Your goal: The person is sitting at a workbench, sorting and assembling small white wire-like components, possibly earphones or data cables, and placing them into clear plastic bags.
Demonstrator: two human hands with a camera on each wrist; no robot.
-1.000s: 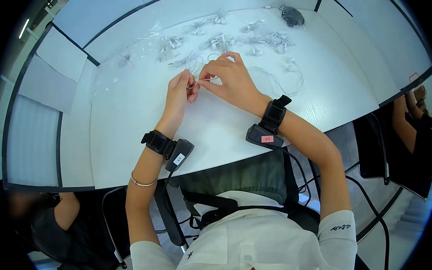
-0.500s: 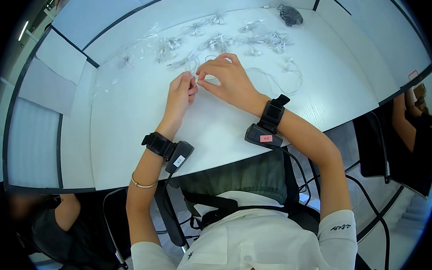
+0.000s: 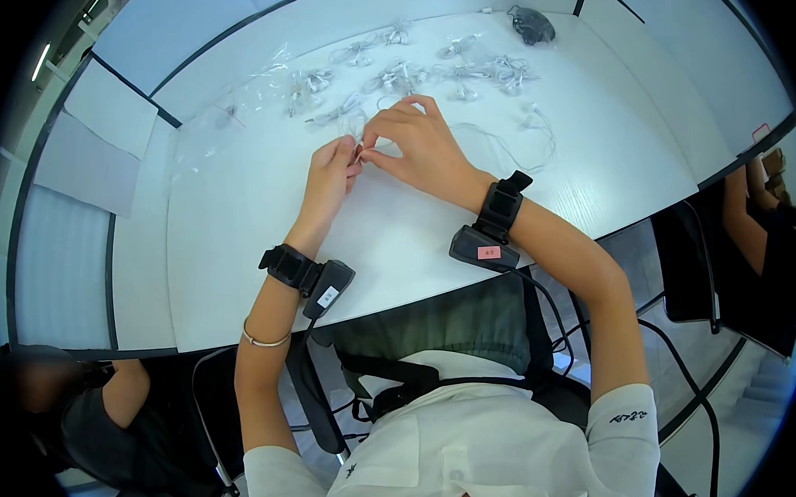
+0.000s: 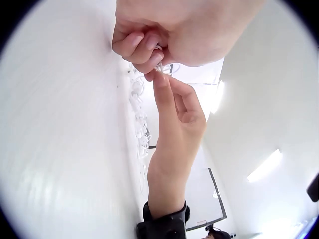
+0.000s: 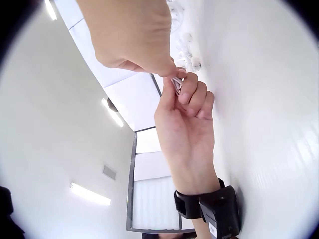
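Observation:
My left hand (image 3: pixel 329 170) holds a bundle of thin white cable (image 5: pixel 177 85) between thumb and curled fingers. A loop of that cable stands up beyond the fingertips in the head view. From the right, my right hand (image 3: pixel 418 144) pinches the cable between thumb and index finger, its fingertips right at those of the left. Both hands are above the white table (image 3: pixel 246 268). The fingers hide much of the bundle, and I cannot tell which end of the cable the right fingertips pinch.
Several bundled white cables (image 3: pixel 397 75) lie across the back of the table. One looser cable (image 3: pixel 517 160) spreads out right of my hands. Clear plastic wrapping (image 3: pixel 230 117) lies at the left, a dark bagged item (image 3: pixel 532 26) at the back right. Partition walls (image 3: pixel 680 92) enclose the table.
My right hand has shifted slightly left, bringing its fingertips up against the left hand's. The small cable loop seen between the hands earlier is drawn in. The left hand has barely moved.

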